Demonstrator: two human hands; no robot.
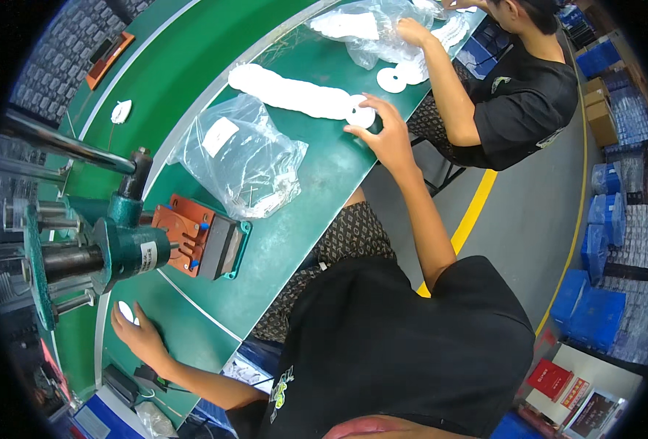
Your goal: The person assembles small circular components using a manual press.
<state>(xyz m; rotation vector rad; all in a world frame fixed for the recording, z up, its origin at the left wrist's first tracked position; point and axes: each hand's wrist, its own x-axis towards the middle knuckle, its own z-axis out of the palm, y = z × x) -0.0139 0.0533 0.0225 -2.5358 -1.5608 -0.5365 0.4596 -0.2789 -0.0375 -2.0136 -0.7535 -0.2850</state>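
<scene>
My right hand [388, 139] reaches over the green table to the near end of a long row of overlapping thin white discs [291, 94]. Its thumb and fingers close around the edges of the end disc [359, 113], which has a small dark hole in its middle. At the lower left, my left hand [139, 338] has its fingers bent around a small white piece [127, 312], partly hidden by them. Between the hands stands a green hand press [130, 249] with a long metal lever, facing a reddish-brown fixture block [183, 235]. Neither hand touches the press.
A clear plastic bag [243, 161] with a white label lies between the disc row and the fixture. A co-worker [518, 102] sits at the far right, handling another plastic bag [371, 33] beside more white discs [392, 80]. Along the far side runs a green conveyor belt [185, 55] carrying a white piece [121, 111].
</scene>
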